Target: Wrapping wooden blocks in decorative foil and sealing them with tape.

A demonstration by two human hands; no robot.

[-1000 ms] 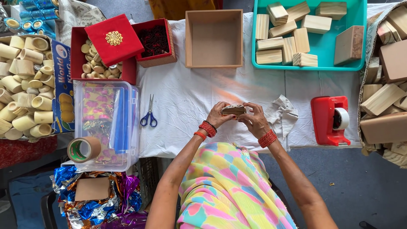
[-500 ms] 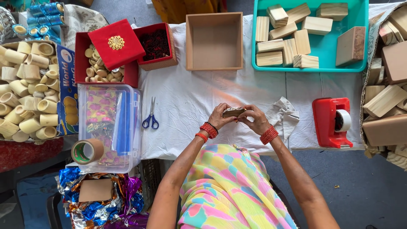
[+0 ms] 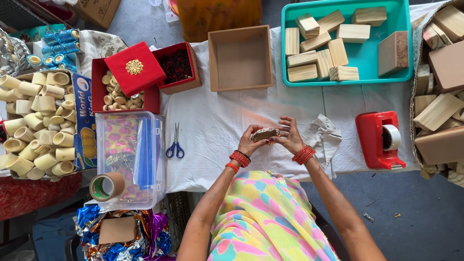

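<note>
my left hand [image 3: 250, 143] and right hand [image 3: 289, 137] have drifted slightly right over the white-clothed tabletop [image 3: 217, 121], fingers still closed on the small brown patterned block [image 3: 265, 134].

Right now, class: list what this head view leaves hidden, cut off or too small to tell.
- Small block: mostly covered by left hand and right hand.
- Wooden blocks at right: cut by the frame edge.
- Dark bits in the red box: too small to identify.

We are in a small craft workshop. On our cloth-covered counter [image 3: 212, 125] we see a teal tray [image 3: 367, 72] of wooden blocks, boxes of little wooden cups [image 3: 34, 125], scissors [image 3: 175, 142], a red tape holder [image 3: 379, 140] and shiny wrapping foil [image 3: 154, 232].
</note>
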